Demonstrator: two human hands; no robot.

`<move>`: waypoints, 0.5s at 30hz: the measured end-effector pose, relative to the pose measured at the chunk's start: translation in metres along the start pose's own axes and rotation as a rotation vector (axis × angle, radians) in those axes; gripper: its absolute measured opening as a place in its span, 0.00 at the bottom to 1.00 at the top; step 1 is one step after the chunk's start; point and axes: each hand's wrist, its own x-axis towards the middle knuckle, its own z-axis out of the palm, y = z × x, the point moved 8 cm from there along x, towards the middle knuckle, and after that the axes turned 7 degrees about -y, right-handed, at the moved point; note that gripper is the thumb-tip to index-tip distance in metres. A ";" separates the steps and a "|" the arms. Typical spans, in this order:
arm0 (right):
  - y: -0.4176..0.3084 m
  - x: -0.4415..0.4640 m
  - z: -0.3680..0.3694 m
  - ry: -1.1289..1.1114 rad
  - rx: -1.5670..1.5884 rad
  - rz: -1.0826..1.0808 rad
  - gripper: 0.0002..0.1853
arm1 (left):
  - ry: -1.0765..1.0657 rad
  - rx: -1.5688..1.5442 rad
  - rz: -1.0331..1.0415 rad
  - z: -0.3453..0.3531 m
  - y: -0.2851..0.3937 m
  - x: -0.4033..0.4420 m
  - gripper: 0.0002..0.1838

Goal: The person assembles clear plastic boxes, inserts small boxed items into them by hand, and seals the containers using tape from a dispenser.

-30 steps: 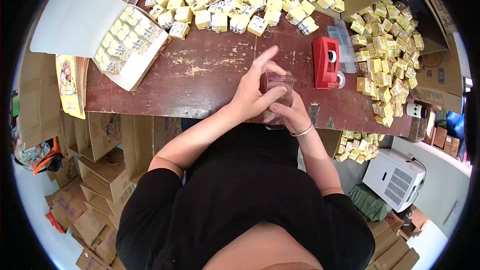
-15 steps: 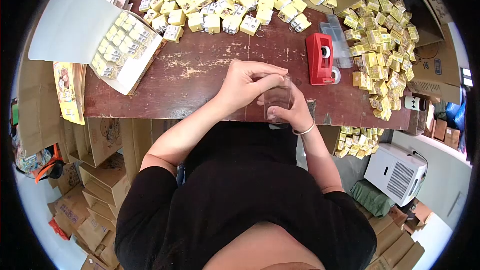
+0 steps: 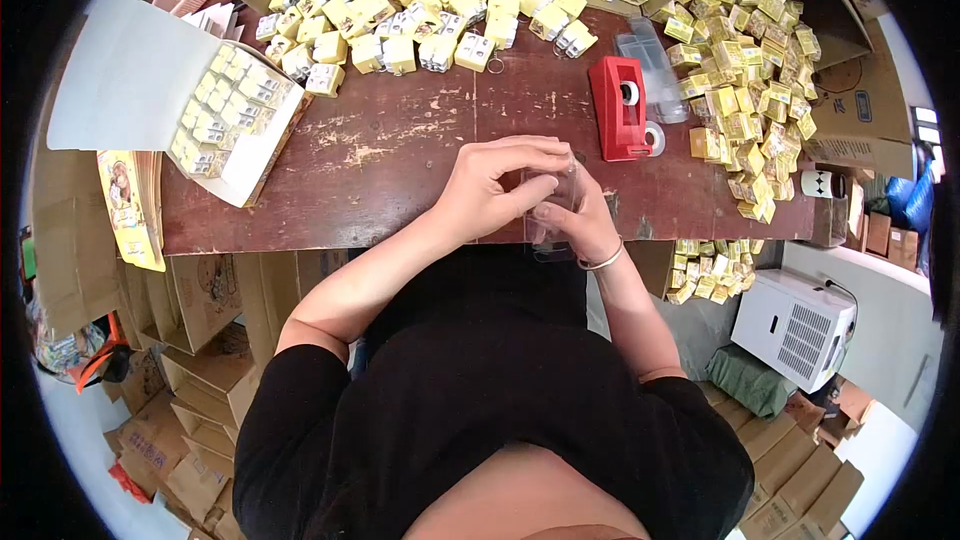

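Note:
Near the front edge of the table, both hands are around a small clear plastic box (image 3: 548,243). My left hand (image 3: 502,183) is curled over its upper end, with the fingers closed along the top. My right hand (image 3: 583,218) grips the box from the right side, its thumb across the front. Parts of the box are covered by the fingers, and I cannot make out anything inside it. A red tape dispenser (image 3: 618,110) with clear tape stands on the table beyond my right hand.
Yellow-and-white small blocks (image 3: 400,50) lie heaped at the back of the worn red table (image 3: 390,170). An open white box (image 3: 255,155) with rows of them is on the left, by printed yellow packets (image 3: 130,205). Many small yellow boxes (image 3: 745,110) fill the right, near clear plastic pieces (image 3: 660,80).
The view has shifted slightly. The clear box sits lower between my hands, and my left thumb has moved down a little across it. Both hands stay closed around it.

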 end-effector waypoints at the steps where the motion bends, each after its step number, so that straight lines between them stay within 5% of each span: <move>1: 0.000 -0.002 0.000 0.017 0.020 0.032 0.34 | -0.004 -0.003 0.002 0.001 0.004 0.002 0.13; 5: -0.004 0.001 -0.011 -0.002 -0.174 -0.096 0.34 | -0.012 0.034 -0.106 0.000 0.010 0.013 0.13; 7: -0.010 0.000 -0.010 -0.031 -0.148 -0.085 0.33 | -0.045 -0.326 -0.368 0.004 -0.011 0.013 0.12; 15: -0.010 -0.006 -0.011 -0.077 -0.040 -0.066 0.32 | -0.167 -0.110 -0.200 0.005 -0.002 0.019 0.11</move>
